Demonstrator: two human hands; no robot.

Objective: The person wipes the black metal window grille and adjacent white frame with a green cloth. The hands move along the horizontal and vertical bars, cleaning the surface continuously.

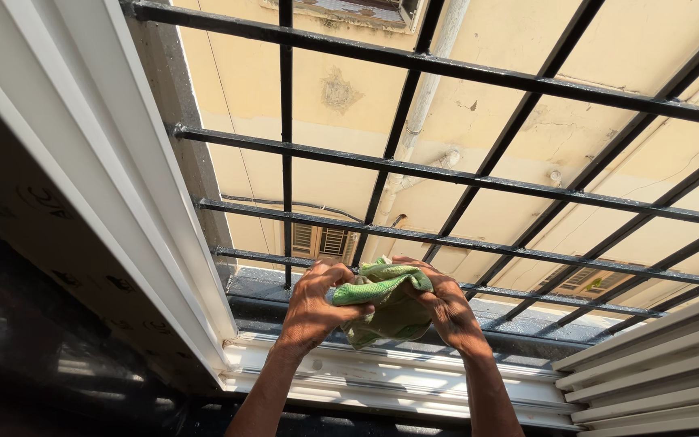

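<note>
I hold a crumpled green cloth [386, 303] between both hands, just above the white window track [382, 376]. My left hand [313, 307] grips its left end with the fingers curled round it. My right hand [446, 307] clasps the right side, and part of the cloth hangs down below my palms. Both hands are close to the lowest bar of the black metal window grille [446, 174].
A white window frame [123, 186] runs up the left side, with a dark glass pane [34, 324] beside it. White frame rails [657, 368] lie at the lower right. Beyond the grille stands a yellow building wall [349, 97] with a drainpipe and shuttered windows.
</note>
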